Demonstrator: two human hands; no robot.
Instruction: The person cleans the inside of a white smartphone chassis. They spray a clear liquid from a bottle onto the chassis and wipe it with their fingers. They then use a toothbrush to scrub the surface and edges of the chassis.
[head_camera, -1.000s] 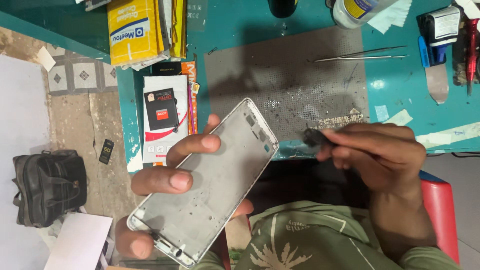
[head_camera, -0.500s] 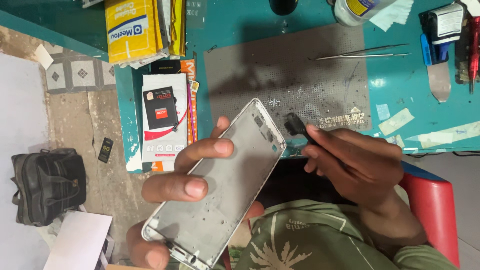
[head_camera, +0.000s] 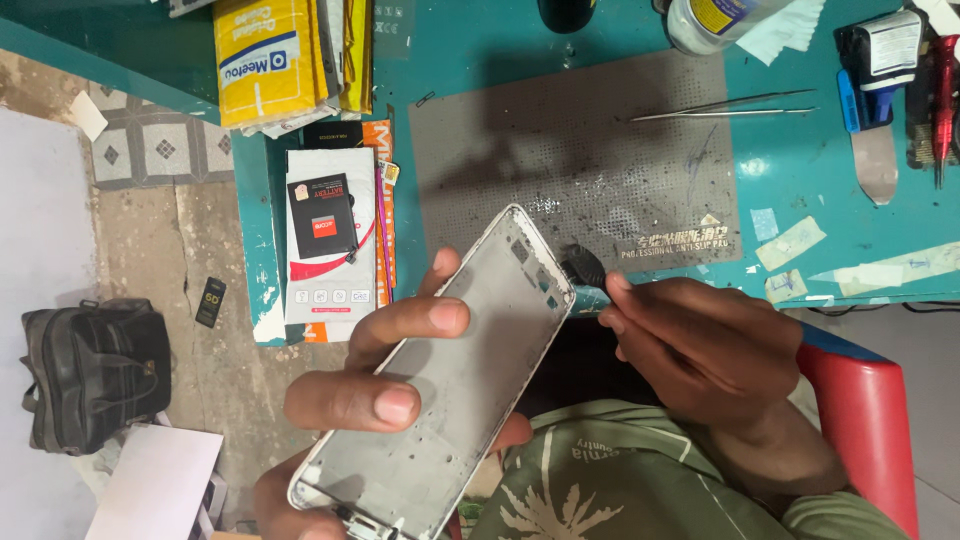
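Observation:
My left hand grips a silver phone frame, tilted with its top end toward the upper right. Two fingers lie across its inner face and the thumb is behind it. My right hand pinches a small black brush whose head sits right beside the frame's top right corner. Whether the bristles touch the frame I cannot tell. Both hands hover over my lap at the front edge of the teal table.
A grey perforated work mat lies on the table with metal tweezers on it. White and black packages and yellow boxes sit at left. Tools are at right. A black bag rests on the floor.
My right hand has carried the brush leftward from the table edge to the frame's top corner. My left hand shifted the frame slightly right and down.

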